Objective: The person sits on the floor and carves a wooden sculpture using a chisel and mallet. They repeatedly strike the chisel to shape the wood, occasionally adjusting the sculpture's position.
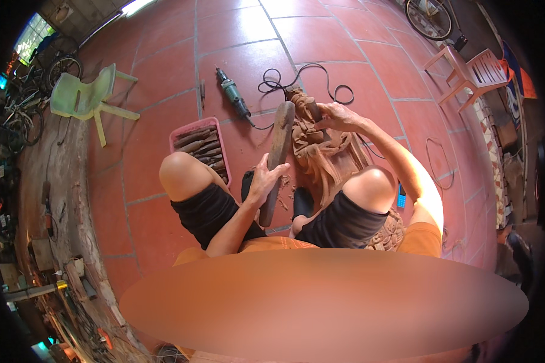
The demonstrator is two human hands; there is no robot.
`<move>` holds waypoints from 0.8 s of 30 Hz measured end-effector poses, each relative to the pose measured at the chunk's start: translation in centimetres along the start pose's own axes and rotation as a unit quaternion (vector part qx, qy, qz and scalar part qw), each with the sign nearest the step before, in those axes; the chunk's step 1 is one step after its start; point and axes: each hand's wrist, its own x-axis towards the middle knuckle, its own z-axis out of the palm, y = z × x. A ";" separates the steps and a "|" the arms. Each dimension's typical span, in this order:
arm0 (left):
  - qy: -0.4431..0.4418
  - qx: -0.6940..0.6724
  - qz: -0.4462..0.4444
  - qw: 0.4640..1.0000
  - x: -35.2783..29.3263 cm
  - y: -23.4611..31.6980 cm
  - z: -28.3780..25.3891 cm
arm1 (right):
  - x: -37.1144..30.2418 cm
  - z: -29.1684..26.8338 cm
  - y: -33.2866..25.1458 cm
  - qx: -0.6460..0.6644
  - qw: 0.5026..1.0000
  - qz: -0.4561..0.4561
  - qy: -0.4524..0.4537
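Carved brown wooden sculpture (328, 160), with deep folds and ridges, lies on the red tiled floor (145, 172) in front of the seated person, its near part running toward the bare right knee. The left hand (266, 179) is closed around a long, round-ended bar of worn brown wood (281, 132), gripping it below the middle, tilted, just left of the sculpture in view. The right hand (340, 117) reaches over the sculpture's far part, thumb and fingers pinching a short brown wooden handle (313, 111); whether its lower end touches the carving cannot be told.

Pale wood shavings (286, 190) lie near the feet. Beside the left knee stands 1 pink plastic basket (191, 124) filled with brown wooden-handled tools (207, 147). Beyond it lie 1 green-and-black power tool (233, 94) and its looping black cord (328, 72). Farther off stand 2 plastic chairs, 1 pale green (88, 94) at left and 1 pink (487, 72) at right.
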 end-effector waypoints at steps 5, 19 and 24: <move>0.018 -0.001 -0.017 1.000 0.2 -0.1 0.0 | 1.7 -0.2 -0.3 -0.003 1.000 0.000 -0.006; 0.043 -0.022 -0.045 0.998 -0.1 0.0 -0.5 | 3.1 3.8 4.8 0.044 0.998 0.030 0.040; 0.034 -0.011 -0.048 0.998 -0.1 0.0 -0.3 | 3.2 3.9 4.8 0.032 0.997 0.045 0.051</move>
